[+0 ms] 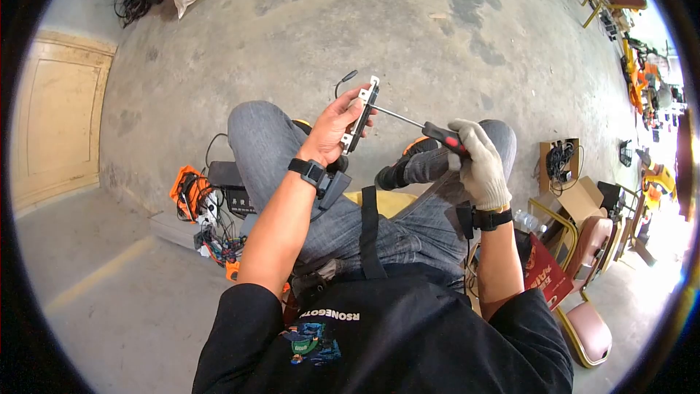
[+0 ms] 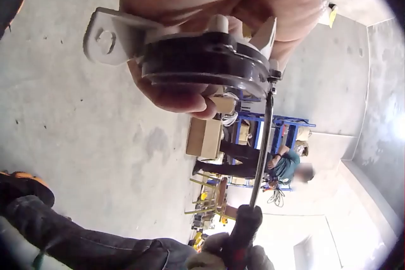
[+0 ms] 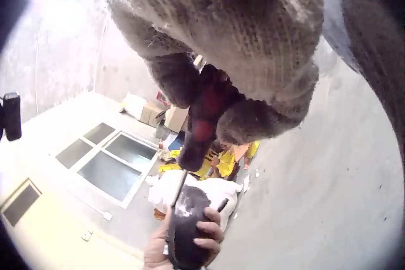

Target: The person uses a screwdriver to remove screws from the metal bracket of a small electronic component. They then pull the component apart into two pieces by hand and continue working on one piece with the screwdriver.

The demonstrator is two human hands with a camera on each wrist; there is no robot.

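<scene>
My bare left hand [image 1: 334, 130] holds up a narrow black part with pale metal brackets [image 1: 359, 124] above my lap. A short black cable with a plug end [image 1: 350, 76] sticks out beyond that hand. In the left wrist view the black part [image 2: 196, 61] shows a curved body and a holed bracket tab [image 2: 107, 36]. My right hand [image 1: 483, 169], in a pale knitted glove, grips the black and red handle of a screwdriver [image 1: 443, 138]. The screwdriver's shaft [image 2: 263, 150] points at the part, its tip right at one end of the black body.
Tangled wires and an orange item [image 1: 189, 193] lie on the floor by my left leg. At my right stand a cardboard box with cables [image 1: 560, 164] and a pink-padded chair [image 1: 588, 332]. Another person [image 2: 285, 167] is by blue shelves in the left wrist view.
</scene>
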